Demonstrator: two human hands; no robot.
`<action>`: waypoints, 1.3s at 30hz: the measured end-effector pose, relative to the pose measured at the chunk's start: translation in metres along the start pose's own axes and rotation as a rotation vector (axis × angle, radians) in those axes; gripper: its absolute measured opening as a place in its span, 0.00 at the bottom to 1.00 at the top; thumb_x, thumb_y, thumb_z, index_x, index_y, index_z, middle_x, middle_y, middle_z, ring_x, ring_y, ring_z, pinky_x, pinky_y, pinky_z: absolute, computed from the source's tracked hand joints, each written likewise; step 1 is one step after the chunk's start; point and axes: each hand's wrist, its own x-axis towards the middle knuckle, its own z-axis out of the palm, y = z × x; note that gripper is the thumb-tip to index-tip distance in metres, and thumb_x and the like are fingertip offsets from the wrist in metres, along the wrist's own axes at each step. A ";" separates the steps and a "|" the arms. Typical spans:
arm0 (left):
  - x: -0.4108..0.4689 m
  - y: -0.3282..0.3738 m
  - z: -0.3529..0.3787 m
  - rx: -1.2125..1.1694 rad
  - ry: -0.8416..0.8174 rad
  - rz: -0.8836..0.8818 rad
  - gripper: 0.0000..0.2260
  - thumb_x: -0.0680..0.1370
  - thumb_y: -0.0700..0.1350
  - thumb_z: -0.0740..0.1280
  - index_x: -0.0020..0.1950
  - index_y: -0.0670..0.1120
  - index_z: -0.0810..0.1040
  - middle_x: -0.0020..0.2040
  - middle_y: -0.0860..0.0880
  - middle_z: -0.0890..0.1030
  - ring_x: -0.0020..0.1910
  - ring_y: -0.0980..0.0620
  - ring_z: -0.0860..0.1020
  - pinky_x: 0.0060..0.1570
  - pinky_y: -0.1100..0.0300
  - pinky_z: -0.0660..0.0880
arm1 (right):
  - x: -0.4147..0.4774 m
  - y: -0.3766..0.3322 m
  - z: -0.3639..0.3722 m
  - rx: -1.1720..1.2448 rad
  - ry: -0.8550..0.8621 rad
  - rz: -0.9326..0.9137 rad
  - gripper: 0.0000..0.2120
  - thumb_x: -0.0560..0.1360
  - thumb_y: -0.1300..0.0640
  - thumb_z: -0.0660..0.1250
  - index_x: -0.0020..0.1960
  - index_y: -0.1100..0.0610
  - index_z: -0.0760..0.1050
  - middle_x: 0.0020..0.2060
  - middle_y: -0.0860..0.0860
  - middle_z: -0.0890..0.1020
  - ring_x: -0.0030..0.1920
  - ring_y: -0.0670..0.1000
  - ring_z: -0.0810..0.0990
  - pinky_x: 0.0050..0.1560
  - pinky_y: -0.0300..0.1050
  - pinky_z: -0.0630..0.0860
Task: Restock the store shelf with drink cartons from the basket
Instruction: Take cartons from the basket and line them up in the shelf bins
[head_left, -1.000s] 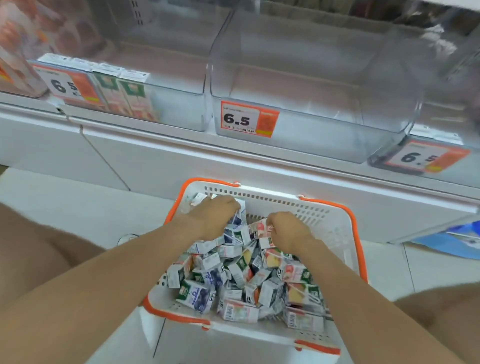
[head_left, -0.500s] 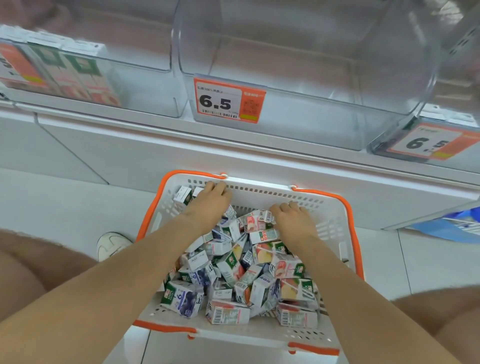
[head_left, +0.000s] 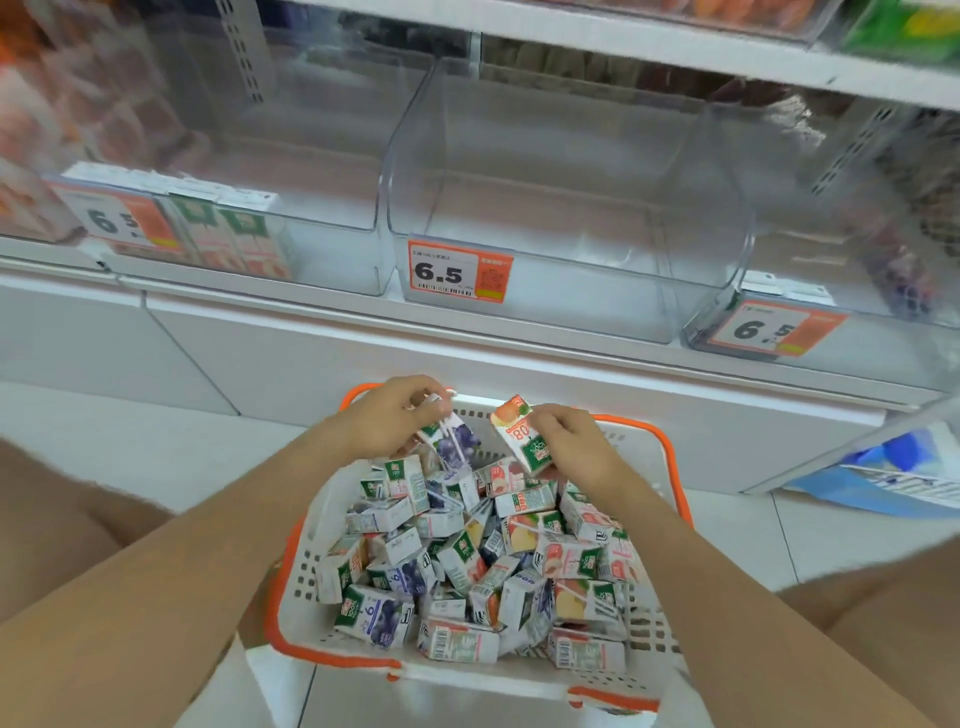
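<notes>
A shop (shelf price tags (head_left: 460, 271)).

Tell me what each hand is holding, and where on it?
The left hand pinches a blueberry carton by its top end. The right hand grips a peach carton along its side.

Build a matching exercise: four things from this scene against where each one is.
1. purple blueberry drink carton
2. orange peach drink carton
3. unblurred orange-and-white 6.5 price tag
4. row of green-and-white cartons

A. standing in the left clear plastic shelf bin
B. gripped by the right hand
C. on the front of the middle clear plastic shelf bin
D. gripped by the left hand

Pairs: 1-D, 2-B, 3-C, 4-A.
</notes>
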 end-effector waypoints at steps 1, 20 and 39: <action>-0.006 0.007 -0.007 -0.011 0.013 -0.003 0.09 0.84 0.53 0.67 0.60 0.50 0.81 0.49 0.52 0.77 0.41 0.50 0.78 0.46 0.49 0.79 | -0.007 -0.010 0.003 0.052 -0.013 -0.002 0.11 0.85 0.53 0.62 0.60 0.56 0.81 0.48 0.59 0.86 0.43 0.58 0.88 0.51 0.62 0.85; -0.074 0.105 -0.112 0.331 0.303 0.210 0.04 0.82 0.53 0.68 0.51 0.54 0.78 0.42 0.52 0.83 0.40 0.51 0.83 0.47 0.46 0.80 | -0.070 -0.153 0.026 -0.222 0.355 -0.733 0.14 0.78 0.51 0.74 0.63 0.47 0.81 0.47 0.40 0.85 0.45 0.43 0.83 0.46 0.44 0.81; -0.032 0.122 -0.115 0.397 0.452 0.072 0.13 0.86 0.49 0.64 0.70 0.49 0.75 0.62 0.50 0.67 0.51 0.49 0.74 0.54 0.57 0.69 | 0.057 -0.231 0.030 -0.885 0.081 -0.572 0.14 0.84 0.54 0.57 0.56 0.58 0.80 0.49 0.57 0.84 0.52 0.63 0.79 0.52 0.53 0.77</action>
